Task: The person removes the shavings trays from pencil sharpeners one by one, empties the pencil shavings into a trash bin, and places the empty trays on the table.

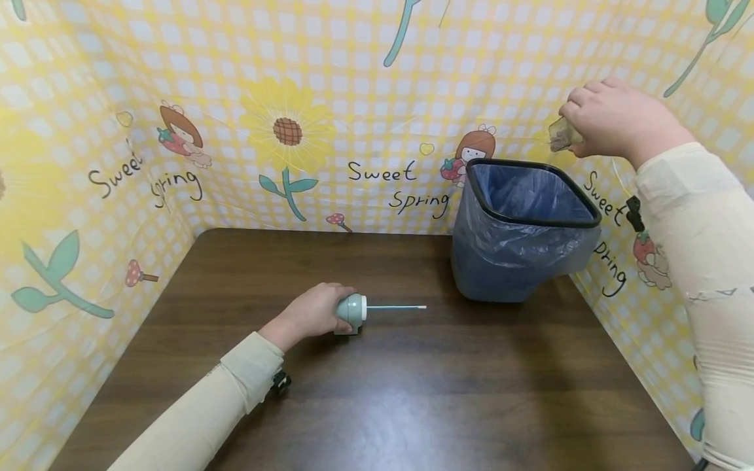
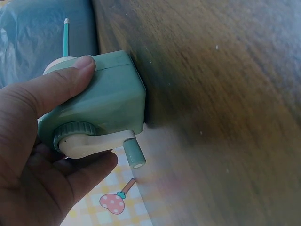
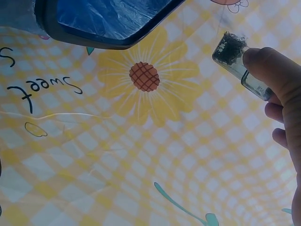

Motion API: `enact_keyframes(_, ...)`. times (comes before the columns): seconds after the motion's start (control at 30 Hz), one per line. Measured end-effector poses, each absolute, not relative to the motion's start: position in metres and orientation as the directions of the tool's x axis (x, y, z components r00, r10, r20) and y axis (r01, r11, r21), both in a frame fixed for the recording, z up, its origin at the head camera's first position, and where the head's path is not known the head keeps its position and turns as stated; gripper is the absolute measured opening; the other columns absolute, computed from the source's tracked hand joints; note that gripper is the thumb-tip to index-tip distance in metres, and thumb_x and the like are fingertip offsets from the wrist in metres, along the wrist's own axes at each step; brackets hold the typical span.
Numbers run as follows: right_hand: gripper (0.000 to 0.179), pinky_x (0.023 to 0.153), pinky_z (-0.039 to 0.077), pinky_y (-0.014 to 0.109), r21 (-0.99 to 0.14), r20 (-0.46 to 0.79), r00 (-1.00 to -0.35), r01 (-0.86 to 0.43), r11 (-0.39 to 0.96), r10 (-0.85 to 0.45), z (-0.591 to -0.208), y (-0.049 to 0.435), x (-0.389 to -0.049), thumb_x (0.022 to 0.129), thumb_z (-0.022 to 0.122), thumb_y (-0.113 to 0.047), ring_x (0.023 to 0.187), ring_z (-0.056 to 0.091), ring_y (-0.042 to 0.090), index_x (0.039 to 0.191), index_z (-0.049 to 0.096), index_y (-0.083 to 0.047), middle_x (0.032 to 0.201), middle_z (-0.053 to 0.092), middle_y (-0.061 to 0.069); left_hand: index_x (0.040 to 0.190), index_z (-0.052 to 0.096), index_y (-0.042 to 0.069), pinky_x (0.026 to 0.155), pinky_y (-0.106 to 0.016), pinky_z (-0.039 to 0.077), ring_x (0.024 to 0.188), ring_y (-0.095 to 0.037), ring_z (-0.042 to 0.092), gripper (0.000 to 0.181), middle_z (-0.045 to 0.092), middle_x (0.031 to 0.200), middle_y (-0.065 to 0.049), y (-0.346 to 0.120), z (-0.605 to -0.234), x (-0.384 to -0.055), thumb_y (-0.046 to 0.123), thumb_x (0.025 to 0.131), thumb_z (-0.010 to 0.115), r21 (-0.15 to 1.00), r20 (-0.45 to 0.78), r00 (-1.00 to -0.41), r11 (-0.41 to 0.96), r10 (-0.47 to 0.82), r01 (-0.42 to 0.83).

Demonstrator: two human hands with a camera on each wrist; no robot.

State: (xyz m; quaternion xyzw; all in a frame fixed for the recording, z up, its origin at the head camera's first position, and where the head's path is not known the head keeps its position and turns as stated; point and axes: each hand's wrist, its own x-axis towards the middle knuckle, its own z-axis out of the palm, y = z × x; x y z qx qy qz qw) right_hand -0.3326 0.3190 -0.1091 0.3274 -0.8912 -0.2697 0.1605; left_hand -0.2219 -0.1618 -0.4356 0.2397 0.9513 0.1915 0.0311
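My left hand [image 1: 312, 311] grips a green hand-crank pencil sharpener [image 1: 351, 311] low over the brown table. A blue pencil [image 1: 396, 307] sticks out of its white front, pointing right. In the left wrist view, the thumb lies across the body and the cream crank [image 2: 96, 145] faces the camera. High at the right, my right hand [image 1: 624, 118] holds a small clear shavings drawer [image 1: 562, 135], tilted, above and beside the bin's right rim. Dark pencil shavings [image 3: 232, 48] fill one end of the drawer in the right wrist view.
A blue waste bin [image 1: 495, 265] with a black rim and a clear liner stands at the table's back right. Yellow checked cloth [image 1: 365, 85] with printed flowers and words hangs behind and along both sides of the brown table [image 1: 412, 386].
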Motion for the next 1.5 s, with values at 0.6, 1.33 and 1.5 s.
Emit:
enact_keyframes(0.6, 0.062, 0.102, 0.038, 0.065, 0.637, 0.085, -0.727, -0.486, 0.598, -0.681, -0.1085, 0.3163, -0.3344, 0.074, 0.087, -0.019, 0.112, 0.053, 0.053, 0.115, 0.056, 0.016, 0.117, 0.056, 0.037, 0.138, 0.063, 0.008, 0.09, -0.041, 0.056, 0.104, -0.021, 0.065, 0.076, 0.07, 0.124, -0.006, -0.1637, -0.4415, -0.2255, 0.032, 0.074, 0.094, 0.374, 0.039, -0.884, 0.814, 0.465, 0.444)
enact_keyframes(1.33, 0.06, 0.1, 0.039, 0.063, 0.678, 0.082, -0.703, -0.481, 0.557, -0.707, -0.1108, 0.3155, -0.3324, 0.073, 0.088, -0.018, 0.109, 0.054, 0.051, 0.112, 0.058, 0.015, 0.116, 0.058, 0.036, 0.139, 0.062, 0.008, 0.09, -0.041, 0.056, 0.105, -0.021, 0.065, 0.076, 0.069, 0.126, -0.007, -0.1625, -0.4405, -0.225, 0.032, 0.075, 0.093, 0.374, 0.035, -0.883, 0.814, 0.467, 0.445)
enact_keyframes(1.5, 0.059, 0.098, 0.04, 0.063, 0.683, 0.081, -0.696, -0.482, 0.548, -0.714, -0.1106, 0.316, -0.3318, 0.072, 0.088, -0.017, 0.108, 0.055, 0.05, 0.111, 0.058, 0.015, 0.114, 0.058, 0.035, 0.14, 0.062, 0.007, 0.092, -0.042, 0.056, 0.106, -0.021, 0.065, 0.076, 0.069, 0.127, -0.007, -0.162, -0.4401, -0.2242, 0.032, 0.075, 0.093, 0.374, 0.034, -0.885, 0.815, 0.464, 0.441)
